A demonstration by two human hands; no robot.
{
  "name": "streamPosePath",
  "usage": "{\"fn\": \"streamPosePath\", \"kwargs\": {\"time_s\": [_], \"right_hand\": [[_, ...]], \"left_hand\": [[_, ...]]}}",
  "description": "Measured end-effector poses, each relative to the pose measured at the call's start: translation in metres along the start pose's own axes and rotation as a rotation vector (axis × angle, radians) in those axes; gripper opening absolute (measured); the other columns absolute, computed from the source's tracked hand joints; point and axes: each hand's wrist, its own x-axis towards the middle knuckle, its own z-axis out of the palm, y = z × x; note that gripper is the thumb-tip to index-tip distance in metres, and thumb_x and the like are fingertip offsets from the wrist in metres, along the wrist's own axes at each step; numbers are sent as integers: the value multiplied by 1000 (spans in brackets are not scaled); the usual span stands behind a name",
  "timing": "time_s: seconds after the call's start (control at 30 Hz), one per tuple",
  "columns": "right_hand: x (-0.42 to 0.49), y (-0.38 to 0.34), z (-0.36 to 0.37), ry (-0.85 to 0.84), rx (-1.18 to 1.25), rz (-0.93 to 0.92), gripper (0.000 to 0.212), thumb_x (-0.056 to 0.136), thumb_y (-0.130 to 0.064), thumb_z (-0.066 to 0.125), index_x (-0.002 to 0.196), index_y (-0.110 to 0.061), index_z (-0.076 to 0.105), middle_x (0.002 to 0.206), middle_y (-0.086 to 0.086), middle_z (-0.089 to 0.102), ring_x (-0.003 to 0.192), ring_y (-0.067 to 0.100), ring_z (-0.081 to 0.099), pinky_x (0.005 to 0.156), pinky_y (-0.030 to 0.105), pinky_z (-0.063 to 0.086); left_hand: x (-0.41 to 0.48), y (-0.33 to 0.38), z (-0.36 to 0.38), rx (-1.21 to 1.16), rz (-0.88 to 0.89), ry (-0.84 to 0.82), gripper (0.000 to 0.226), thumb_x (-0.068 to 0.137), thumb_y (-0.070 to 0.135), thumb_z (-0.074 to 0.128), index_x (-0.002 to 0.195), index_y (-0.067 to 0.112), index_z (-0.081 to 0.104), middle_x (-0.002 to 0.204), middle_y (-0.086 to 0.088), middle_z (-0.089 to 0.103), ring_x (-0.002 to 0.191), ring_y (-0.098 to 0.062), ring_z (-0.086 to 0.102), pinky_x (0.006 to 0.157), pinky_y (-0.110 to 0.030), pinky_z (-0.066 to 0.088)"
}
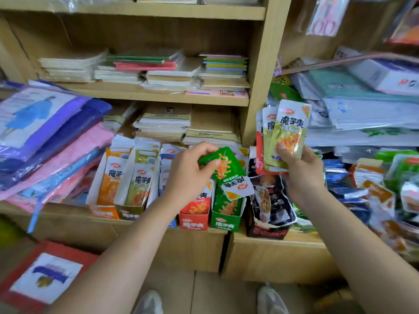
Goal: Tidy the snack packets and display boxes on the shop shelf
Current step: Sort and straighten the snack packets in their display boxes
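Left hand (192,171) recorded at mid-frame, thumb and curled fingers pinched on one end of a green packet (229,168). The packet is held upside down, print inverted, its white end hanging just above the green display box (224,224). Contact between packet and box cannot be told.

Shelf (68,214) logged from the left. Plastic-wrapped packs (45,132) in purple, pink and blue are piled slantwise at the far left. Beside them an orange display box (104,214) and an olive display box (130,214) are stood at the front edge. Each is filled with upright packets, the tops leaning. A red display box (193,223) is partly covered by the left forearm, and the green display box is set against its right side. A black display box (267,232), torn and crumpled, is placed just right of the green one, with dark packets standing in it.

Right hand (301,175) is clamped on a bundle of packets (288,132), held upright and fanned. A yellow-green packet is foremost, with the thumb pressed on its face. Loose packets (374,189) of mixed colours are heaped at the far right. Notebooks (158,69) are stacked flat on the shelves above.
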Motion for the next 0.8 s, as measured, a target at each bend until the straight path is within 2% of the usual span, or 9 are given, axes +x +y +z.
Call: {"fn": "streamPosePath", "kwargs": {"time_s": [0.1, 0.13, 0.23, 0.33, 0.47, 0.53, 0.57, 0.7, 0.8], "right_hand": [[1, -4, -9, -69, 57, 81, 17, 90, -21, 73, 105, -15, 72, 101, 3, 77, 92, 24, 74, 73, 37, 59], [1, -5, -11, -102, 75, 98, 19, 90, -19, 71, 108, -13, 72, 104, 5, 77, 91, 24, 74, 73, 37, 59], [2, -8, -14, -202, 142, 141, 16, 90, -16, 68, 106, -13, 71, 105, 6, 76, 90, 24, 74, 76, 39, 60], [1, -10, -12, -311, 188, 163, 20, 89, -16, 66, 108, -14, 70, 108, 6, 76, 91, 22, 74, 70, 35, 60], [-5, -7, 0, -367, 181, 149, 42, 84, -20, 67, 123, -5, 64, 119, 12, 72, 99, 29, 70, 86, 47, 57], [-11, -5, 7, -398, 162, 129, 42, 86, -21, 67, 124, -3, 62, 115, 12, 72, 96, 31, 69, 84, 50, 53], [-13, -4, 12, -418, 155, 117, 39, 87, -21, 67, 121, -4, 63, 113, 12, 73, 93, 30, 70, 79, 45, 54], [-24, -1, 29, -474, 160, 118, 32, 88, -16, 65, 118, -5, 65, 111, 12, 74, 93, 26, 72, 75, 40, 60], [-28, 2, 39, -419, 141, 96, 34, 90, -14, 67, 121, -2, 64, 114, 14, 73, 99, 29, 72, 78, 42, 58]], "left_hand": [[0, 3, 14, 192, 4, -37, 28, 92, 20, 72, 120, 24, 70, 108, 9, 73, 74, -4, 67, 74, -28, 56], [2, 3, 16, 208, 1, -53, 34, 92, 20, 72, 125, 27, 67, 112, 11, 72, 73, -2, 68, 73, -27, 57], [9, 3, 15, 59, -35, -105, 50, 93, 16, 69, 140, 29, 57, 139, 17, 55, 99, 9, 63, 90, -21, 54], [12, 4, 12, -59, -62, -105, 51, 94, 12, 67, 142, 25, 56, 148, 13, 49, 121, 18, 46, 102, -10, 43], [9, 10, 8, -160, -139, -90, 42, 97, 20, 66, 138, 24, 60, 134, 14, 62, 124, 6, 53, 104, -21, 48], [9, 18, 4, -266, -165, -73, 39, 96, 23, 67, 135, 22, 62, 114, 18, 71, 110, 5, 63, 95, -21, 52], [9, 21, 2, -328, -193, -66, 39, 95, 23, 68, 134, 22, 61, 105, 15, 74, 103, 2, 67, 88, -19, 54], [9, 23, -10, -443, -270, 8, 36, 94, 13, 69, 129, 13, 61, 92, -7, 77, 76, -18, 72, 67, -25, 57], [8, 18, -27, -437, -305, 79, 28, 92, 8, 71, 119, 8, 65, 83, -10, 76, 65, -17, 67, 61, -25, 55]]}}
